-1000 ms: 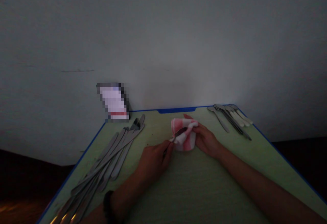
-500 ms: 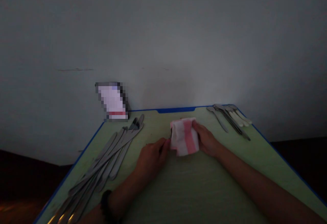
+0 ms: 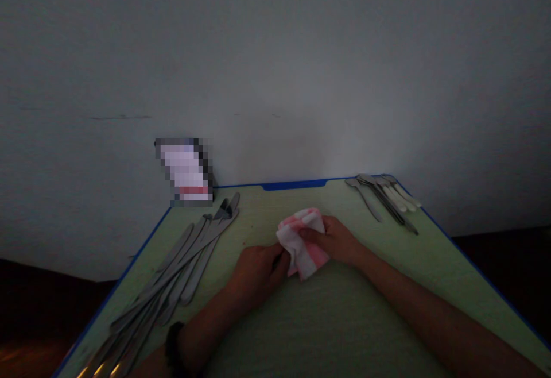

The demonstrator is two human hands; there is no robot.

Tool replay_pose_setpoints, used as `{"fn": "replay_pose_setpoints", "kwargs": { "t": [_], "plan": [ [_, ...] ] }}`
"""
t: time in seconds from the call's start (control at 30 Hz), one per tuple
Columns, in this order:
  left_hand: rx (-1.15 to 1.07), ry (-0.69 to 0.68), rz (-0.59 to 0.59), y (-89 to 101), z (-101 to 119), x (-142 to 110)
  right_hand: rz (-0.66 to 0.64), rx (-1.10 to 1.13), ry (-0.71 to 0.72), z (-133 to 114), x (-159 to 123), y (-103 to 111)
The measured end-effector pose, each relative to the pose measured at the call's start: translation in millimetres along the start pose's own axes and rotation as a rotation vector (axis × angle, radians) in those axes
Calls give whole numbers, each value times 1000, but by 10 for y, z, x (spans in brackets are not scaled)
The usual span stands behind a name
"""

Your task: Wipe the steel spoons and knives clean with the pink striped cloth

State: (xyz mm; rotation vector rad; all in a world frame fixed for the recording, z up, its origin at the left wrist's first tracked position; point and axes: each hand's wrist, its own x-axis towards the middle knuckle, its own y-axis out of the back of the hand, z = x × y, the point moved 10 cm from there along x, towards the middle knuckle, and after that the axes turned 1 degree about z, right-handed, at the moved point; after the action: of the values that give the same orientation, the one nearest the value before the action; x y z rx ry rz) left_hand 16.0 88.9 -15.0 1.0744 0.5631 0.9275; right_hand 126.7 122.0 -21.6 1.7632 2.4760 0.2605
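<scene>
Far left, dark floor (image 3: 38, 332) below the counter's edge, an orange-brown glow low on it. Pale wall (image 3: 275, 50) behind everything; thin dark scratch (image 3: 120, 118) on its left part. Left side of the counter (image 3: 336, 320), pale green with blue edging: a pile (image 3: 172, 272) of metal cutlery, long pieces overlapping lengthwise, one slanting across the top; yellow glints at the near end. Dark bracelet (image 3: 173, 349) on the left wrist, just right of the pile. At the back left corner, a phone (image 3: 185, 171) leaning against the wall, screen lit, pixelated. Centre: left hand (image 3: 259, 269), back upward, fingers curled in at the left edge of the cloth; cannot tell whether this grip pinches anything beneath it. Cloth (image 3: 303, 250), pink and white, bunched between the hands over mid-counter. Right hand (image 3: 341, 241) at its right side, grip pinching the cloth, thumb laid on top. Back right: a lone spoon (image 3: 367, 201), bowl end toward the wall; beside it a dark metal stack (image 3: 384, 200); then white handles (image 3: 395, 199) near the corner, side by side, pointing toward the viewer.
</scene>
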Motion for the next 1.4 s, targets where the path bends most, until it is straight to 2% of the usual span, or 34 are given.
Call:
{"fn": "replay_pose_setpoints", "kwargs": {
  "t": [0.13,0.27,0.53,0.73,0.83,0.97,1.2,1.3,1.4],
  "plan": [
    [-65,8,42,46,3,-1,94,35,81,-41,14,83],
    [-37,33,32,32,-21,2,165,54,80,-6,27,159],
    [-58,10,63,61,8,-8,82,-157,80,-61,38,135],
    [-45,-32,62,48,38,-24,80,-282,51,-51,40,163],
    [-115,-11,76,68,19,-25,112,-274,49,-35,41,198],
    [-184,36,91,108,-10,-11,242,-272,71,-61,19,284],
    [-379,112,173,202,-56,-24,417,-49,-32,3,-106,190],
    [-414,103,167,180,-60,-32,402,-14,-28,-7,-117,118],
    [-360,124,152,152,-90,-26,354,-18,-1,-47,-94,104]
  ]
}}
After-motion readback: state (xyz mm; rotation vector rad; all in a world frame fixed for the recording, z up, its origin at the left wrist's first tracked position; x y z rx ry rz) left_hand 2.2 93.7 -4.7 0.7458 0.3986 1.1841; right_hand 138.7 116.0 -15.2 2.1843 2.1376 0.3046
